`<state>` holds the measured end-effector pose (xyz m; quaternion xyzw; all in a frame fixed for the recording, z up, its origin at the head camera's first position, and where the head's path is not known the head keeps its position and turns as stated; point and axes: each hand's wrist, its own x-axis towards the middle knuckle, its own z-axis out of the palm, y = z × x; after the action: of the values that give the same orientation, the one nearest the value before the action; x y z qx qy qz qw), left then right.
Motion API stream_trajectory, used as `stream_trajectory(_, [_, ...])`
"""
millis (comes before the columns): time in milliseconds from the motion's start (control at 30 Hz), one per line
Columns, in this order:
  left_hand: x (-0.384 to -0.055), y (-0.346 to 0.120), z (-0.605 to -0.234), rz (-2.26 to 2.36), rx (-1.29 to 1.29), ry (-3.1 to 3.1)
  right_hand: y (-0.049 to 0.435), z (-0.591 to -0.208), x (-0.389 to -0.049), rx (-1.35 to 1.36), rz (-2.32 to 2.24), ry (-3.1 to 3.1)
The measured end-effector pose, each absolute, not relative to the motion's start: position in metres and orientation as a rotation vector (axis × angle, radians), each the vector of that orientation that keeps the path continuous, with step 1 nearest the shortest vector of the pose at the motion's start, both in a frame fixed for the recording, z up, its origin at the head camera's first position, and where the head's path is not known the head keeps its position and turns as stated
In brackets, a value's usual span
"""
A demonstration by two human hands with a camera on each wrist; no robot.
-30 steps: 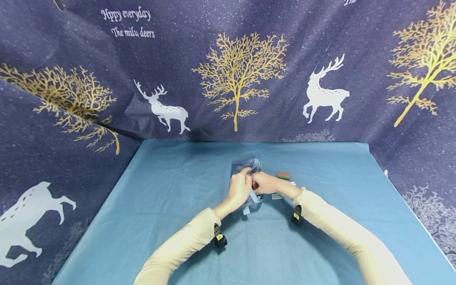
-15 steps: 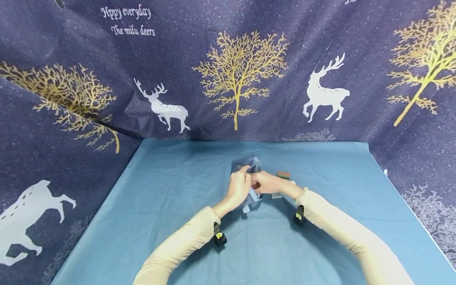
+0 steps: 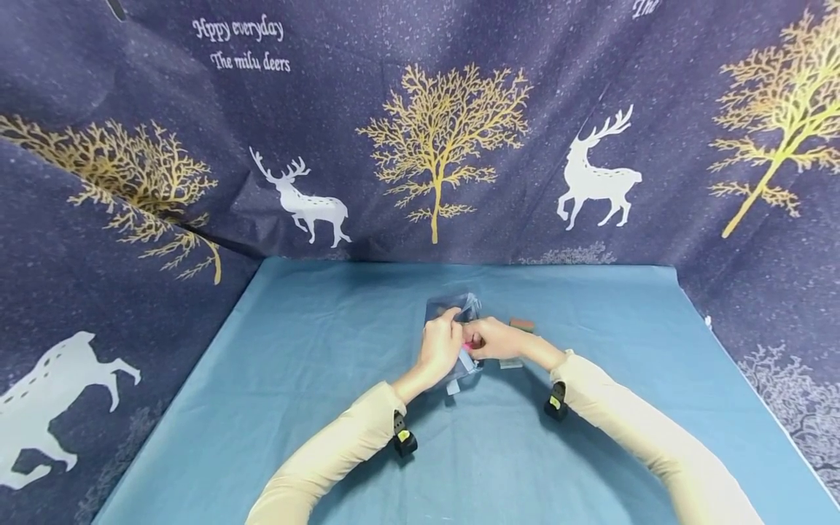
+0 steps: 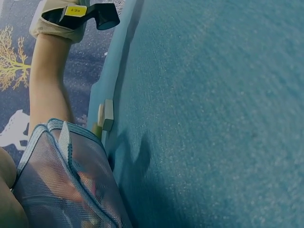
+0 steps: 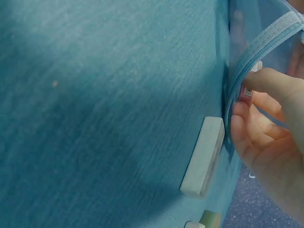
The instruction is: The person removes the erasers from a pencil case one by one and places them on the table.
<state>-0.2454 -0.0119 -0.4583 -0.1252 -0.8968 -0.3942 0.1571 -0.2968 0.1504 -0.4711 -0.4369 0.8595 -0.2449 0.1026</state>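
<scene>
A blue translucent mesh zip pouch (image 3: pixel 438 305) stands at the middle of the table, its zipped opening facing right. My left hand (image 3: pixel 441 344) grips it from the left side; in the left wrist view only part of that hand (image 4: pixel 8 190) shows beside the mesh. My right hand (image 3: pixel 494 339) is at the opening, fingers partly inside. Between its thumb and fingers it pinches a small red block with a white end (image 5: pixel 245 95), which appears pink in the head view. Mesh and fingers hide much of the pouch's contents.
Just right of the pouch lies a whitish rectangular block (image 5: pixel 203 159). Beyond it sits a brown-and-green block (image 3: pixel 522 324), partly behind the right forearm. A pale tag (image 3: pixel 453 388) sticks out at the pouch's near end. A patterned dark cloth (image 3: pixel 459 182) hangs behind the blue table (image 3: pixel 315 350).
Pink now shows at the right hand's fingertips, where it was not visible before. The right hand and wrist have shifted slightly right. The left hand keeps its grip on the pouch.
</scene>
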Motion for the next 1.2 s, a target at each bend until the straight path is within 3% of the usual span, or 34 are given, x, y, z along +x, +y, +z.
stream_trajectory(833, [-0.247,-0.016,-0.448,-1.133,-0.406,-2.675,0.163,-0.469,-0.274,-1.179,-0.848,2.676])
stream_trajectory(1200, [-0.252,-0.021,-0.444,-1.188,-0.454,-2.729,0.163,-0.47,-0.258,-0.896,-0.939,2.821])
